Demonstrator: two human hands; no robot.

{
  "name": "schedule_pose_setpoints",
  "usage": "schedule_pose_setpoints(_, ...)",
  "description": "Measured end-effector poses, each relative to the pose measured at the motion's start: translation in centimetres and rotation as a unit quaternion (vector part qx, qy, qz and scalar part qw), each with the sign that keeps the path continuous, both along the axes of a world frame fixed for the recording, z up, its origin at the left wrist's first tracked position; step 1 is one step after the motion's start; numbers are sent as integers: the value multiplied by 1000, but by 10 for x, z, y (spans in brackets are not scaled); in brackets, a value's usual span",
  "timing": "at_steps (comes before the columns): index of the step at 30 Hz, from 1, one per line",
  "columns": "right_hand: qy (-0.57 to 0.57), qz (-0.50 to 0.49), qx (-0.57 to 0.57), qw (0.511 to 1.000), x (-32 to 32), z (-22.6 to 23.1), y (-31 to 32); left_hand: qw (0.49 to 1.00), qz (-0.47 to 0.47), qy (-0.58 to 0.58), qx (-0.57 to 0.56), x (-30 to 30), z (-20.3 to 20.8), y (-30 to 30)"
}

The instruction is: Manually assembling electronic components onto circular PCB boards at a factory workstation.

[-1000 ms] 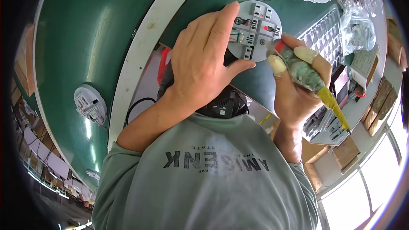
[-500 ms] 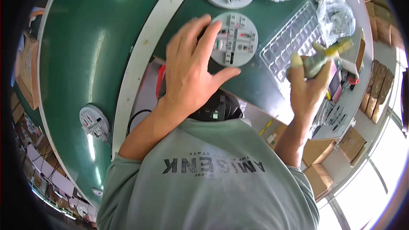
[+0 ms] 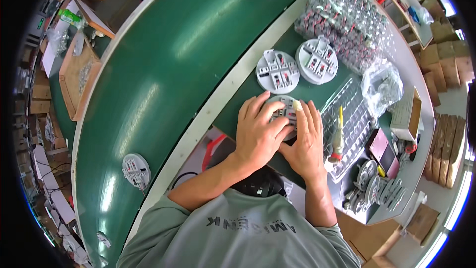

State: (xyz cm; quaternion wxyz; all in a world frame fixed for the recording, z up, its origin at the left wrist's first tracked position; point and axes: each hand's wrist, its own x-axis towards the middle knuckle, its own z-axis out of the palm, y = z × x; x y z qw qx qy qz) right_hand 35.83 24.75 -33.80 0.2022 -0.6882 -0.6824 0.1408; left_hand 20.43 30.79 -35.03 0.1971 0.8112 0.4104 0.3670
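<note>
A round light-grey disc (image 3: 283,100) with small parts set in its raised sections lies at the table's near edge, partly covered by my hands. My left hand (image 3: 260,134) curls its fingers over the disc's left side. From the right, my right hand (image 3: 303,144) closes on the same disc, a pale cover on one fingertip. The thumbs meet near its lower rim; what they press is hidden. Right of my right hand, a screwdriver-like tool (image 3: 338,141) with a pale handle, red end and yellow shaft lies on a clear blister tray (image 3: 354,124).
Two more grey discs (image 3: 277,72) stand beyond my hands. Behind them sits a stack of packed trays (image 3: 342,25), beside a clear plastic bag (image 3: 382,87). An open carton (image 3: 406,116) and metal parts (image 3: 372,188) lie right. A green belt (image 3: 163,104) on the left carries other discs.
My right hand has let go of the screwdriver-like tool, now on the tray, and moved left onto the disc. My left hand has closed in around it. The whole view has shifted.
</note>
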Motion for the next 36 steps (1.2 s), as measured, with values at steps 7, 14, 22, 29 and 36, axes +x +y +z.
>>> schedule_pose_setpoints(7,24,-35,67,997,5,1,-4,996,-79,21,35,3,12,12)
schedule_pose_setpoints(14,50,-42,100,993,5,4,1,986,-144,72,42,-14,18,23)
schedule_pose_setpoints(22,79,39,66,994,3,54,-7,947,-268,178,-5,-64,17,11)
schedule_pose_setpoints(29,134,-139,126,973,62,38,-14,963,-267,-6,29,-76,15,32)
schedule_pose_setpoints(36,0,-255,25,967,259,22,0,931,-291,219,5,-99,35,48)
